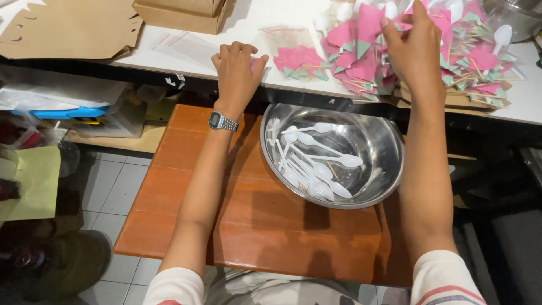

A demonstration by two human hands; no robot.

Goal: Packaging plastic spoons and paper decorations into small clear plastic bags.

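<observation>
Head view, looking down along both forearms. The left hand (237,70) is resting at upper centre of the frame, fingers curled under and knuckles up, pressing on the front edge of the white table (248,28); whether anything is inside the curled fingers cannot be told. A metal wristwatch (222,121) is sitting on that wrist, just below the table's edge. Touching the hand's right side is a small packet of pink and green paper flags on toothpicks (299,61), lying close to the edge under a clear plastic bag (282,36).

The right hand (415,48) is reaching into the upper right of the frame, fingers spread and bent, pinching at the top of a large heap of pink and green flag packets (361,65) mixed with white plastic spoons (501,35). The heap is spilling up to the table's front edge and over flat brown cardboard pieces (451,100).

Below the edge, at centre right, a steel bowl (378,141) is sitting on an orange-brown wooden stool top (226,209), overhanging its right side; loose white spoons (316,164) are lying in the bowl's left half. Between the two forearms the wooden surface is lying open.

At upper left, folded brown cardboard boxes (73,28) are occupying the table's far side. At lower left, grey floor tiles (113,192) are showing beside the stool's left edge.
</observation>
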